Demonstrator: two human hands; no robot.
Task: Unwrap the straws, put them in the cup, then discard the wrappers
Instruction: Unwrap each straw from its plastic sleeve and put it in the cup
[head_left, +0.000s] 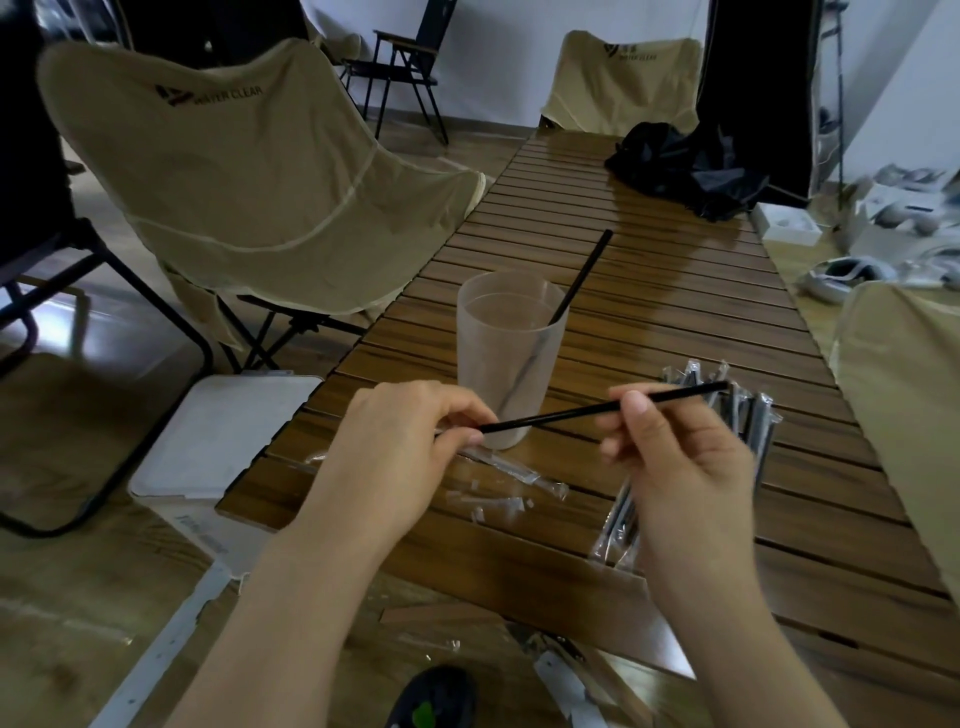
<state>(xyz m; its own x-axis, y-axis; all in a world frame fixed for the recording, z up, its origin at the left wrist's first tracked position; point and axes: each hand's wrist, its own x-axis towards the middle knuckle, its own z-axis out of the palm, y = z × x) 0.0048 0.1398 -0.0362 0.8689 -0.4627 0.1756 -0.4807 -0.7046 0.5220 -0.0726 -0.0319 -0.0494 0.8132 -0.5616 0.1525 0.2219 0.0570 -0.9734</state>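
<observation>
A frosted plastic cup (506, 338) stands on the slatted wooden table (649, 291) with one black straw (584, 275) leaning in it. In front of the cup, a second black straw (566, 414) lies almost level between my hands. My right hand (680, 457) pinches it near its right end. My left hand (410, 441) pinches a clear wrapper at the straw's left end. Empty clear wrappers (511, 478) and torn bits lie on the table below the straw. A pile of wrapped straws (727, 400) lies at the right, partly hidden by my right hand.
A white lidded bin (218, 447) stands on the floor at the table's left edge. Beige folding chairs (249, 171) stand left, far and right of the table. A black bag (685, 166) lies on the far end. White clutter covers the floor at the right.
</observation>
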